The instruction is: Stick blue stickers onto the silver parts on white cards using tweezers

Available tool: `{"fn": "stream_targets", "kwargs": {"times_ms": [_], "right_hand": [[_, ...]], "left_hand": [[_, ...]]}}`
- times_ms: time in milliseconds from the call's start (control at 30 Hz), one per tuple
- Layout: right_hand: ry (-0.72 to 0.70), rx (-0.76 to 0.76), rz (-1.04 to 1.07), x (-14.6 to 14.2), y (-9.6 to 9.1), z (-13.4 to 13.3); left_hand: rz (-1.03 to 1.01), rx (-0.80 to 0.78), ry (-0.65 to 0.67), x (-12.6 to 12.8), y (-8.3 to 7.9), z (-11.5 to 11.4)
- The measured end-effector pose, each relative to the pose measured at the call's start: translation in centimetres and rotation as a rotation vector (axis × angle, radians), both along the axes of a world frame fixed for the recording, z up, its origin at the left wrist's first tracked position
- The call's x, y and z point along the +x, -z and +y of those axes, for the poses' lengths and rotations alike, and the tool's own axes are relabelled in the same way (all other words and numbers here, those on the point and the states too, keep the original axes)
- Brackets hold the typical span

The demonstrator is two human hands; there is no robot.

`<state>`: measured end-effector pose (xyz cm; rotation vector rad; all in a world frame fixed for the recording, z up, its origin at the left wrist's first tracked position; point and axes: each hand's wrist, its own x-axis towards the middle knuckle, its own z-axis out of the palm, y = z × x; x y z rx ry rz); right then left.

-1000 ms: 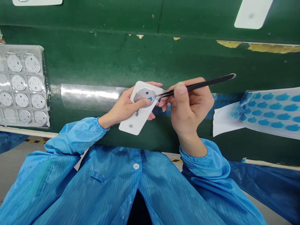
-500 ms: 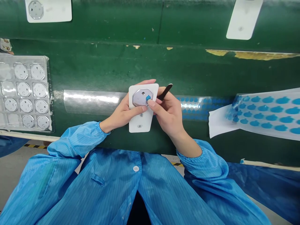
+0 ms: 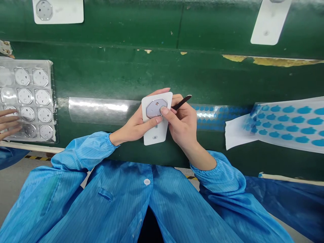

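I see my left hand [image 3: 136,125] clamped on a white card [image 3: 157,118], fingers behind it and thumb across its lower face, holding it above the green bench [image 3: 106,74] just in front of my chest. The card's long axis runs near upright in the view, tilted a little to the right at the top. On its upper half sits a grey metal disc [image 3: 154,108] with flat-cut corners and a small hole near its top.

My right hand [image 3: 182,125] is closed around black tweezers [image 3: 181,102], whose free end points up and to the right, away from the card. The right thumb tip presses onto the right edge of the disc, so both hands meet at the card: left from the left and below, right from the right. The right hand is the one nearer to the disc itself. I cannot tell what lies under the thumb tip.

Well apart to the right lies a sheet of blue stickers [image 3: 286,123], with a clear strip [image 3: 101,109] of film running behind my hands along the bench. At the far left stands a clear tray [image 3: 52,101] of similar discs, and another person's hand [image 3: 7,121] rests on its edge
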<state>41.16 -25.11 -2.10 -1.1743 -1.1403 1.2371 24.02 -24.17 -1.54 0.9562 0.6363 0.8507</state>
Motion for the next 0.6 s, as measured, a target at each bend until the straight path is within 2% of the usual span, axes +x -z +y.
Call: {"fn": "stream_targets", "kwargs": {"times_ms": [133, 333, 600], "right_hand": [[0.021, 0.031, -0.005, 0.04, 0.18, -0.11], [-0.007, 0.011, -0.033, 0.34, 0.08, -0.07], [-0.031, -0.021, -0.030, 0.44, -0.04, 0.24]], "left_hand": [[0.017, -0.018, -0.053, 0.13, -0.27, -0.20], [0.028, -0.056, -0.057, 0.04, -0.31, -0.17], [0.031, -0.052, 0.027, -0.09, -0.15, -0.20]]}}
